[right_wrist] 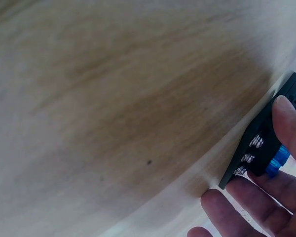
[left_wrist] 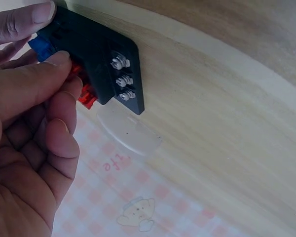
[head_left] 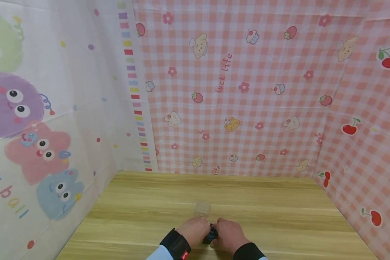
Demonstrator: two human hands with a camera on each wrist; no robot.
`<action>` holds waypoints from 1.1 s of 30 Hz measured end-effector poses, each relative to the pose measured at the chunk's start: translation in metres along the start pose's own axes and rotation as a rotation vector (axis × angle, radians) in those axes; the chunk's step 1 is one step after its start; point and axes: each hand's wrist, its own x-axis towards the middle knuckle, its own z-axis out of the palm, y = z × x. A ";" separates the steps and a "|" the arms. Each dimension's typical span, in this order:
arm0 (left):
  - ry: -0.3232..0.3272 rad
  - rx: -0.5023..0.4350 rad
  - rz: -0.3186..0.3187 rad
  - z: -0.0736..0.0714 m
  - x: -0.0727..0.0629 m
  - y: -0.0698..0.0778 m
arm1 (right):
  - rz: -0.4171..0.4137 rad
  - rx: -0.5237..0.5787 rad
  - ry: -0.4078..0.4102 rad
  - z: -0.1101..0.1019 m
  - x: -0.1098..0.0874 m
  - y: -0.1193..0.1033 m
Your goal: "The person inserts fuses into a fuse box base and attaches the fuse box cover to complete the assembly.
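A black fuse block (left_wrist: 96,57) with blue blade fuses (left_wrist: 42,48), red blade fuses (left_wrist: 88,96) and metal screw terminals (left_wrist: 121,61) is between my two hands, low over the table. My right hand (head_left: 230,234) holds the block, its thumb along one side and fingertips at the edge and fuses in the right wrist view. The left hand (head_left: 194,231) has its thumb and curled index finger at the red fuses; I cannot tell whether they pinch one fuse alone. Just beyond the hands, a clear plastic cover (head_left: 203,208) lies on the table.
The wood-grain tabletop (head_left: 279,206) reaches back to a pink checked cloth wall (head_left: 266,108). A white cloth with cartoon figures (head_left: 94,108) rises on the left, and another checked cloth with cherries (head_left: 360,159) stands on the right.
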 end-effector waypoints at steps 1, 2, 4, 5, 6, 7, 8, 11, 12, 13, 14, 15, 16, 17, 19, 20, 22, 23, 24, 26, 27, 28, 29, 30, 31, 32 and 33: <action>-0.001 -0.007 0.002 0.000 0.000 0.000 | -0.003 -0.002 0.003 0.000 0.000 0.000; 0.001 -0.009 0.005 -0.001 0.000 0.000 | -0.003 -0.003 0.004 0.001 0.000 0.000; 0.012 -0.004 0.017 -0.001 -0.001 -0.001 | 0.000 -0.001 0.001 0.001 0.001 0.001; 0.019 -0.006 0.022 0.000 -0.001 -0.001 | 0.002 -0.002 -0.002 0.001 0.001 0.001; 0.025 -0.011 0.025 0.000 -0.002 -0.001 | 0.005 -0.002 -0.005 0.001 0.001 0.001; 0.035 -0.015 0.029 0.001 -0.002 -0.002 | 0.009 0.000 -0.010 0.001 0.002 0.001; 0.047 -0.017 0.032 0.002 -0.003 -0.002 | 0.011 0.003 -0.014 0.001 0.002 0.000; 0.069 -0.033 0.036 0.004 -0.005 -0.003 | 0.014 0.008 -0.018 0.001 0.002 0.000; 0.072 -0.037 0.036 0.005 -0.005 -0.003 | 0.014 0.010 -0.018 0.001 0.002 0.000; 0.078 -0.040 0.038 0.005 -0.005 -0.003 | 0.015 0.013 -0.019 0.001 0.002 -0.001; 0.080 -0.038 0.041 0.005 -0.005 -0.004 | 0.014 0.013 -0.016 0.001 0.002 -0.001; 0.081 -0.040 0.043 0.005 -0.005 -0.004 | 0.013 0.013 -0.014 0.000 0.002 -0.001; 0.084 -0.043 0.047 0.005 -0.005 -0.005 | 0.010 0.011 -0.011 0.000 0.002 -0.001; 0.086 -0.048 0.051 0.005 -0.006 -0.005 | 0.007 0.010 -0.007 0.000 0.001 -0.001; 0.089 -0.059 0.060 0.005 -0.006 -0.006 | 0.000 0.010 0.000 0.000 0.001 -0.002; 0.089 -0.062 0.065 0.006 -0.006 -0.007 | -0.004 0.007 0.006 0.000 0.001 -0.001; 0.086 -0.082 0.071 0.006 -0.007 -0.009 | -0.009 0.003 0.013 0.000 0.001 -0.001; 0.083 -0.090 0.072 0.006 -0.007 -0.009 | -0.010 0.001 0.015 0.000 0.001 -0.001; 0.083 -0.090 0.075 0.005 -0.007 -0.009 | -0.010 0.003 0.014 0.000 0.001 -0.001; 0.087 -0.089 0.078 0.005 -0.008 -0.009 | -0.007 0.008 0.003 0.000 0.001 -0.001; 0.093 -0.083 0.078 0.005 -0.008 -0.008 | -0.003 0.014 -0.005 0.000 0.002 0.000; 0.102 -0.073 0.079 0.005 -0.008 -0.007 | -0.001 0.015 -0.010 -0.001 0.002 0.000; 0.106 -0.058 0.077 0.005 -0.008 -0.007 | -0.002 0.018 -0.014 -0.001 0.002 -0.001; 0.097 -0.054 0.066 0.005 -0.007 -0.006 | -0.003 0.018 -0.018 -0.001 0.002 -0.001; 0.085 -0.048 0.052 0.005 -0.006 -0.004 | -0.003 0.017 -0.020 -0.001 0.002 -0.001; 0.078 -0.036 0.044 0.005 -0.005 -0.004 | -0.005 0.014 -0.017 -0.001 0.002 -0.001; 0.064 -0.032 0.032 0.004 -0.004 -0.003 | -0.007 0.010 -0.013 -0.001 0.002 -0.002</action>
